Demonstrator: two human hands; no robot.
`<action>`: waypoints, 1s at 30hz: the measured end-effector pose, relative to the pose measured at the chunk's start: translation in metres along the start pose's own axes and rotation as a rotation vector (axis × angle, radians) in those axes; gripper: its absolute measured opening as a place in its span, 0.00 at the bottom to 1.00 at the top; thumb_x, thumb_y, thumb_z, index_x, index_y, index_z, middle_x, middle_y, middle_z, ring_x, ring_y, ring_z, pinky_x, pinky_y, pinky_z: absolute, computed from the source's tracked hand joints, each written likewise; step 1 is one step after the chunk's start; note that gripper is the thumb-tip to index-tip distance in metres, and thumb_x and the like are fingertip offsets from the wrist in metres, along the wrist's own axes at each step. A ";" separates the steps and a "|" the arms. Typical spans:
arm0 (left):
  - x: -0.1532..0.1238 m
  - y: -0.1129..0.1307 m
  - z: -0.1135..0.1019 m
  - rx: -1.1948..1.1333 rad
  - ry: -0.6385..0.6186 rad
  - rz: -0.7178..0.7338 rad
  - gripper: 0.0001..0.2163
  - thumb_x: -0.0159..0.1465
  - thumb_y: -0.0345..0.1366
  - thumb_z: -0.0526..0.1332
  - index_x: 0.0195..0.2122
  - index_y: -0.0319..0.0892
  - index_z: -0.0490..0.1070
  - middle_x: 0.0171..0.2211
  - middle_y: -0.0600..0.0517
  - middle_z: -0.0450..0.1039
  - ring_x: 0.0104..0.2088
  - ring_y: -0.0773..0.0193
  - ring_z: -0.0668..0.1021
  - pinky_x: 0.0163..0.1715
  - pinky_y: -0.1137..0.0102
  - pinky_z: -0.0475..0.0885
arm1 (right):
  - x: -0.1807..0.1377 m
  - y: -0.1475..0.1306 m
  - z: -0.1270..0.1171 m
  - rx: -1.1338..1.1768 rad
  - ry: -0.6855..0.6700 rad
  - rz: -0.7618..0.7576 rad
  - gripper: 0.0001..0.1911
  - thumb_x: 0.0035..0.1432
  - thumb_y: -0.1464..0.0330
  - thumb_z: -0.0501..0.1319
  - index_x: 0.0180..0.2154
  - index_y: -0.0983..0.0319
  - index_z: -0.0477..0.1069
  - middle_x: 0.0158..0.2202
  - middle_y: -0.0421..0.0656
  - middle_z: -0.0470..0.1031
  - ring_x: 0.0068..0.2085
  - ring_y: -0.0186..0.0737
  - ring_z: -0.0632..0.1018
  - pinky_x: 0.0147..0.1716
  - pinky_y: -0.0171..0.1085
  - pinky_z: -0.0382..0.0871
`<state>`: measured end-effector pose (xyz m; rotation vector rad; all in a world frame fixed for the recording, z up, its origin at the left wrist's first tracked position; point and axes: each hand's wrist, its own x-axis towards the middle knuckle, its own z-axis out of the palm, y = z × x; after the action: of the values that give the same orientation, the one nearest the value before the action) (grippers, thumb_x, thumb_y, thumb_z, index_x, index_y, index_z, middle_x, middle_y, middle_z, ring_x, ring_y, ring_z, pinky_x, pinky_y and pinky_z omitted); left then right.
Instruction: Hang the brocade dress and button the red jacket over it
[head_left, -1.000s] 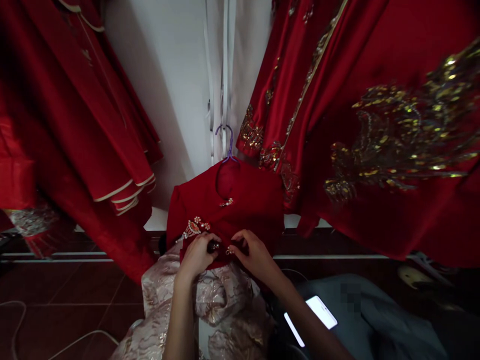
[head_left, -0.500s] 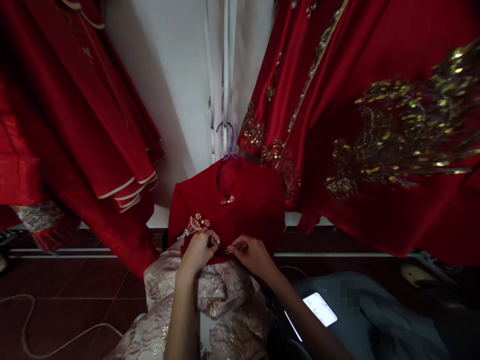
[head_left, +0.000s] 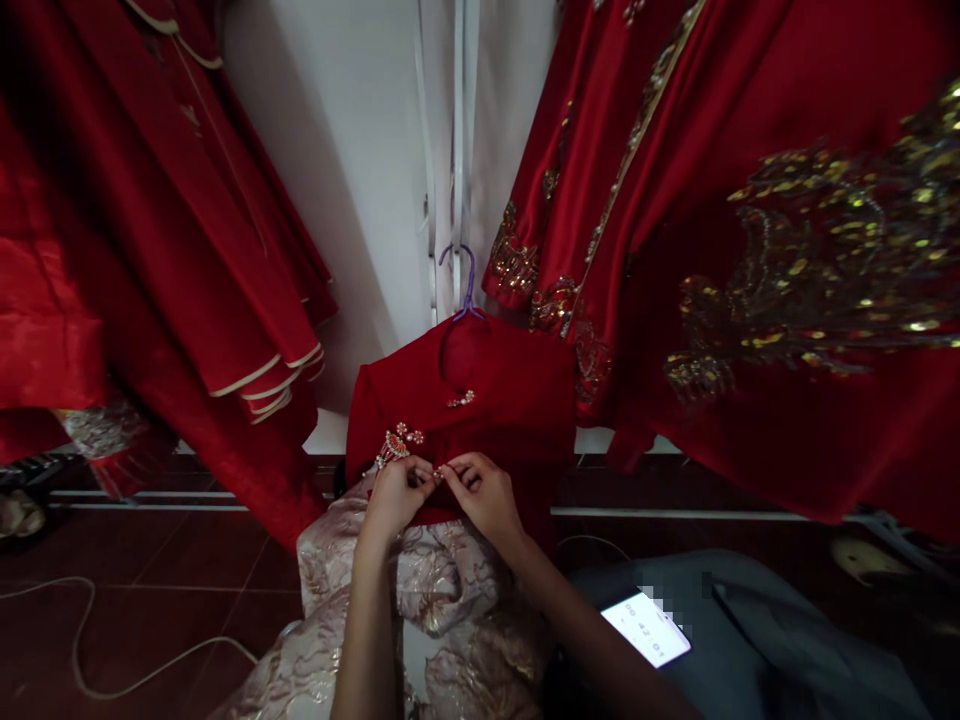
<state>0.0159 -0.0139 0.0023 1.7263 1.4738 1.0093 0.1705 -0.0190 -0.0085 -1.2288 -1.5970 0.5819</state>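
Observation:
A red jacket (head_left: 517,400) hangs in front of me on a purple hanger (head_left: 469,290). It has a beaded clasp (head_left: 460,399) at the neck and a jewelled ornament (head_left: 395,443) on its left side in my view. Low on the jacket front, my left hand (head_left: 399,495) is closed in a pinch on a small beaded clasp (head_left: 438,474). My right hand (head_left: 484,495) pinches the same clasp from the other side, and the fingertips of both hands meet there. The fingers partly hide the clasp, so I cannot tell whether it is fastened.
Pale patterned fabric (head_left: 450,580) lies below the jacket, under my forearms. Red garments (head_left: 247,280) hang at the left, and sequinned red ones (head_left: 825,260) at the right. A lit phone (head_left: 646,628) lies on grey-blue cloth (head_left: 757,610). A white cable (head_left: 90,650) runs over the tiled floor.
My right hand has moved left to meet my left hand, closing the gap between their fingertips. The view has shifted slightly.

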 end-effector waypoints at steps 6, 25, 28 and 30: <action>0.000 -0.009 0.002 -0.125 -0.060 -0.041 0.08 0.52 0.35 0.62 0.32 0.37 0.74 0.31 0.48 0.77 0.33 0.64 0.78 0.37 0.70 0.72 | -0.010 0.008 0.010 -0.015 0.055 -0.037 0.06 0.56 0.66 0.58 0.32 0.60 0.71 0.29 0.41 0.71 0.25 0.31 0.71 0.24 0.31 0.66; -0.002 -0.009 -0.001 -0.029 -0.106 -0.023 0.08 0.51 0.34 0.63 0.32 0.39 0.75 0.31 0.51 0.77 0.33 0.65 0.77 0.36 0.72 0.70 | -0.019 0.023 0.021 0.086 0.143 0.003 0.09 0.56 0.65 0.57 0.38 0.62 0.67 0.33 0.43 0.69 0.28 0.33 0.70 0.27 0.33 0.66; -0.004 -0.008 -0.003 0.055 -0.033 -0.016 0.10 0.47 0.31 0.65 0.32 0.39 0.71 0.30 0.53 0.75 0.32 0.67 0.75 0.33 0.73 0.68 | -0.023 0.025 0.022 0.130 0.239 -0.016 0.09 0.56 0.67 0.55 0.40 0.62 0.64 0.35 0.43 0.67 0.29 0.33 0.69 0.28 0.33 0.66; -0.005 -0.006 -0.004 0.118 -0.001 -0.001 0.09 0.48 0.32 0.65 0.31 0.40 0.70 0.29 0.54 0.74 0.30 0.67 0.74 0.31 0.73 0.67 | -0.027 0.026 0.022 0.148 0.279 -0.062 0.05 0.57 0.68 0.53 0.37 0.61 0.63 0.35 0.44 0.66 0.30 0.33 0.68 0.27 0.33 0.65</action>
<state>0.0090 -0.0181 -0.0014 1.8078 1.5606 0.9378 0.1614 -0.0298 -0.0494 -1.0940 -1.3293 0.4582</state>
